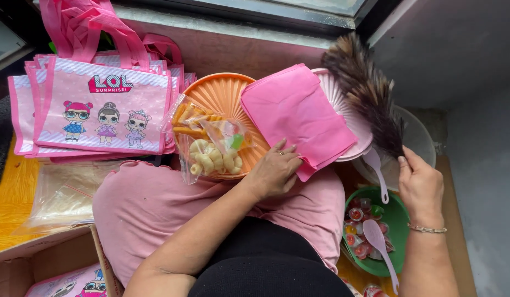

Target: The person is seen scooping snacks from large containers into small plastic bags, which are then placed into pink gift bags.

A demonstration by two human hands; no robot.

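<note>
- Left hand lies flat, fingers spread, on a folded pink bag resting on the orange tray, just beside a clear snack packet.
- Right hand is curled around the handle end of a feather duster — above the green bowl.

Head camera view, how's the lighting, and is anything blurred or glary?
Head view: soft, even daylight with faint shadows; no strong glare, only a mild sheen on the clear snack bag; the left hand on the pink bag is sharp; the feather duster above the right hand looks slightly soft; edges bend a little.
</note>
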